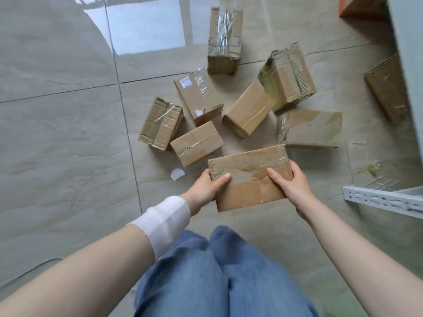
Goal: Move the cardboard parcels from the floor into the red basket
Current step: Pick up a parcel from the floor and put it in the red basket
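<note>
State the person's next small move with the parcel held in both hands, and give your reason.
Probably lift it clear and carry it away. The left hand and right hand already grip opposite ends of the flat parcel, while seven loose parcels lie just beyond. No red basket shows here, so the direction is uncertain.

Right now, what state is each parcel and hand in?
Flat parcel: gripped at both ends.
Left hand: closed on it.
Right hand: closed on it.
Labelled parcel: taped shut, on floor.
Green-stained parcel: crumpled, tilted, on floor.
</note>
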`<action>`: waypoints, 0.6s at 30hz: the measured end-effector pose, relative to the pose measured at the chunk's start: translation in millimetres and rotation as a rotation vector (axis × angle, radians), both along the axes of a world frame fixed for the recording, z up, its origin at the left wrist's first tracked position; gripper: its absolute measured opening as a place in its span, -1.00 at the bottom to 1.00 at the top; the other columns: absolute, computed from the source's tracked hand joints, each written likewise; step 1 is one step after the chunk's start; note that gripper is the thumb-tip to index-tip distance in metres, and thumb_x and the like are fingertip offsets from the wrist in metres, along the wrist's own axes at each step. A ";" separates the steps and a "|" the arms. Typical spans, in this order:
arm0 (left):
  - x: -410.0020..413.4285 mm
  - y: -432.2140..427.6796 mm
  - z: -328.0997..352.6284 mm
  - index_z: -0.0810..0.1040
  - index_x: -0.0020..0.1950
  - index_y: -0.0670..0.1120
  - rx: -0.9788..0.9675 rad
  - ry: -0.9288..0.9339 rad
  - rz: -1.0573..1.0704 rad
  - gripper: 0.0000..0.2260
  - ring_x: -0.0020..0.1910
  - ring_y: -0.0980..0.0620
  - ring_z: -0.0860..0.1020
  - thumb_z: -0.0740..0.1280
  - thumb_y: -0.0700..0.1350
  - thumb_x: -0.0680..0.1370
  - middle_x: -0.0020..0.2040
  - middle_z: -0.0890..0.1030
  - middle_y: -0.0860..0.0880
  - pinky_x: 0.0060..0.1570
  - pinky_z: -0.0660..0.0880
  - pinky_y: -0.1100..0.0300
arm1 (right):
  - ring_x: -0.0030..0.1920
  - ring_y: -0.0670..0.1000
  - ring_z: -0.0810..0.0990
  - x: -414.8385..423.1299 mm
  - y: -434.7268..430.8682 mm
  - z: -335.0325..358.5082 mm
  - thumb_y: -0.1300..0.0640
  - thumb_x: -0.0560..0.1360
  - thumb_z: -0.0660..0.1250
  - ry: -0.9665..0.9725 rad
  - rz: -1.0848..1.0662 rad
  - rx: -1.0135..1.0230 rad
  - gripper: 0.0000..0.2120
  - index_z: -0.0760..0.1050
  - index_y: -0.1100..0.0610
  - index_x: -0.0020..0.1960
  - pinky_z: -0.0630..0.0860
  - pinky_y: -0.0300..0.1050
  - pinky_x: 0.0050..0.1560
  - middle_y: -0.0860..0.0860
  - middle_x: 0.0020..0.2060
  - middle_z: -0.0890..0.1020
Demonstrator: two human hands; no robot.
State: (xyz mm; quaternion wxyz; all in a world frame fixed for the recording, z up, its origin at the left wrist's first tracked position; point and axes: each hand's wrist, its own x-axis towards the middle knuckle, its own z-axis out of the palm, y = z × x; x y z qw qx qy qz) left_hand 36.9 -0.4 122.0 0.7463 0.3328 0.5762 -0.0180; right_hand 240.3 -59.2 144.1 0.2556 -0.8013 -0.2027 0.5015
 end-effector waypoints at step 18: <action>-120.0 94.2 374.4 0.31 0.45 0.01 0.346 0.076 0.536 -0.26 0.33 0.04 0.46 0.29 0.32 0.36 0.39 0.47 0.00 0.37 0.37 0.07 | 0.37 0.01 0.38 -147.2 127.7 383.8 -0.13 0.35 0.42 0.014 0.005 0.198 -0.27 0.24 0.01 0.43 0.31 0.03 0.41 0.02 0.39 0.40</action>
